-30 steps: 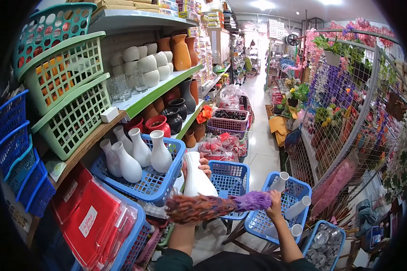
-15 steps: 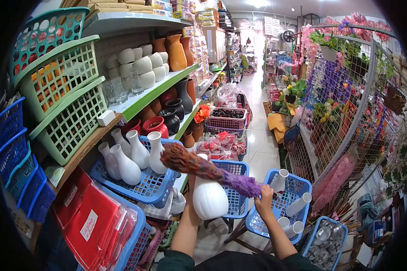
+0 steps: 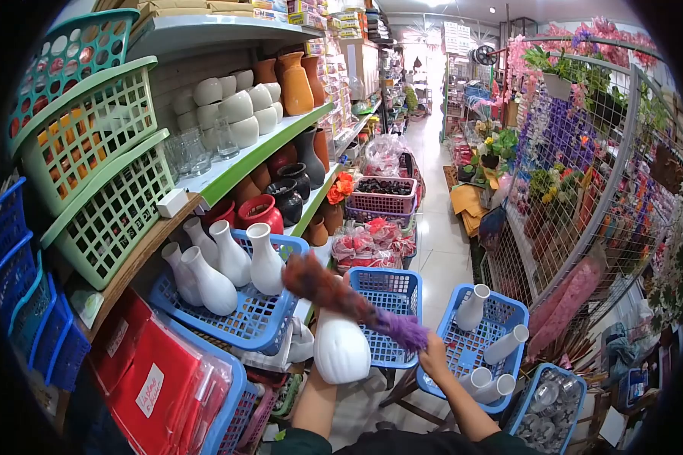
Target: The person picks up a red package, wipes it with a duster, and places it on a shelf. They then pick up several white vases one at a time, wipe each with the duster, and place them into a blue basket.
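Note:
My left hand (image 3: 318, 377) is closed around a white vase (image 3: 342, 350), its fingers mostly hidden behind the vase, which has a rounded, ribbed body. In my right hand (image 3: 433, 355) is the purple end of a fluffy multicoloured duster (image 3: 349, 302), gripped by closed fingers. The duster slants up to the left across the upper part of the white vase, and its brown-orange end is blurred. Left of it, several white vases (image 3: 209, 282) stand in a blue basket (image 3: 269, 327).
A blue basket (image 3: 386, 274) stands beyond the held vase. To the right, another blue basket (image 3: 451, 384) holds several white vases (image 3: 507, 344). Shelves with bowls (image 3: 237, 108) and pots line the left. A wire rack (image 3: 577, 152) with artificial flowers borders the aisle (image 3: 430, 174).
The white vase and my left hand have shifted slightly left and down. The duster has also moved down, its brown-orange end now blurred, with my right hand lower and slightly left.

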Action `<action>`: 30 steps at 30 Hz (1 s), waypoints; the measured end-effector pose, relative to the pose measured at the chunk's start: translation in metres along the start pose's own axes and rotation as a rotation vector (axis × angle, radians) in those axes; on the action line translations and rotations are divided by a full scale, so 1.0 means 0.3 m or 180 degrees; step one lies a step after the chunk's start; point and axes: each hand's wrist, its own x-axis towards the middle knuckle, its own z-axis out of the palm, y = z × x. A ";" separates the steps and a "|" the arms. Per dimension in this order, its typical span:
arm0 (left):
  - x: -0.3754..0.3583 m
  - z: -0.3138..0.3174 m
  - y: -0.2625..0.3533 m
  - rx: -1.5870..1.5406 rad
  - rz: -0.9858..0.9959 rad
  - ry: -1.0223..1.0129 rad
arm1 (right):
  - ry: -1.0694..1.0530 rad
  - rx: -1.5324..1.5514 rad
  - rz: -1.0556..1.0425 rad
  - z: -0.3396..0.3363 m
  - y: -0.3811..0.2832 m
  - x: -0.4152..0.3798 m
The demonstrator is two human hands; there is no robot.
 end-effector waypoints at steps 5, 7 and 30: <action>0.480 0.330 -0.101 -0.0656 0.1772 0.1114 | -0.0379 0.0475 0.1033 0.183 -0.020 0.031; 0.459 0.300 -0.118 -0.0617 0.1793 0.1030 | -0.0292 0.0611 0.1791 0.258 -0.015 0.048; 0.299 0.290 -0.168 -0.0307 0.1934 0.1731 | -0.0939 0.0333 0.2503 0.544 0.355 0.065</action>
